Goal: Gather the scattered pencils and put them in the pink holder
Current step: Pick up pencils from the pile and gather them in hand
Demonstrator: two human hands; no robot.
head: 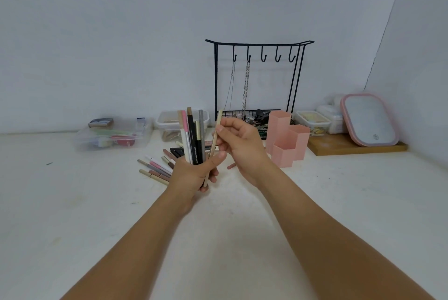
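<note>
My left hand (194,173) grips an upright bundle of several pencils (192,134) in pink, black, grey and beige, held above the white table. My right hand (240,144) pinches a thin beige pencil (214,144) that stands tilted right beside the bundle, its lower end by my left fingers. Several more pencils (157,168) lie scattered on the table just left of my left hand, and one pinkish pencil (232,166) lies under my right hand. The pink holder (287,142), made of hexagonal compartments, stands to the right of my right hand.
A black wire jewellery stand (257,76) with chains rises behind the holder. Clear plastic boxes (111,133) sit at the back left and a small tub (169,122) behind the bundle. A pink-framed mirror (368,120) leans on a wooden board (351,148) at the right.
</note>
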